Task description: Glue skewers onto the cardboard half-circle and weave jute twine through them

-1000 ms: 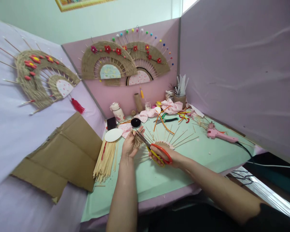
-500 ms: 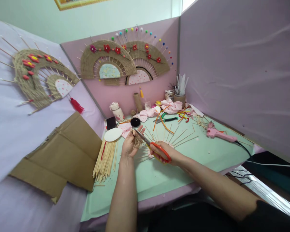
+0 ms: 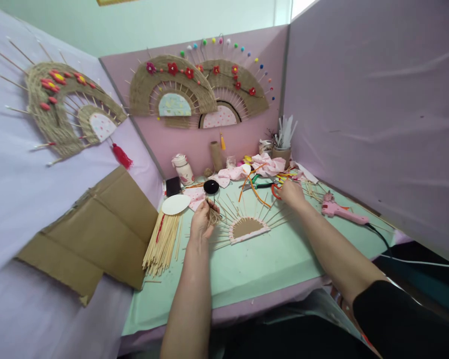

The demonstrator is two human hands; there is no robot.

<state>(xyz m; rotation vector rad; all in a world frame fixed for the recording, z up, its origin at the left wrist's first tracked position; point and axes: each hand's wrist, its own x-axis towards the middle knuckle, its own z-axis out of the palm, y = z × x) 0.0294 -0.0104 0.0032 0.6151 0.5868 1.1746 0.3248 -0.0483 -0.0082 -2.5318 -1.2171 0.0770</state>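
My left hand [image 3: 201,219] pinches a small looped bundle of beige twine [image 3: 214,217], and a dark strand shows at its top. A black round spool [image 3: 211,187] lies just beyond it. My right hand [image 3: 292,193] is over the back right of the table, its fingers closed at the orange-handled scissors [image 3: 276,191]; most of the scissors is hidden or mixed in with things behind. Between the hands lies a half-round cardboard fan base [image 3: 248,228] with a pink dotted border, and thin sticks fan out from it.
A pile of thin sticks [image 3: 162,247] lies at left under a white oval disc [image 3: 175,204]. Green-handled pliers [image 3: 264,185] and orange pipe cleaners [image 3: 257,192] lie at the back. At right is a pink glue gun [image 3: 342,212] with its cord. Cardboard [image 3: 97,234] leans at left.
My right hand has moved away from the twine, right and back, with the scissors. My left hand still holds the bundle. The fan base is now uncovered.
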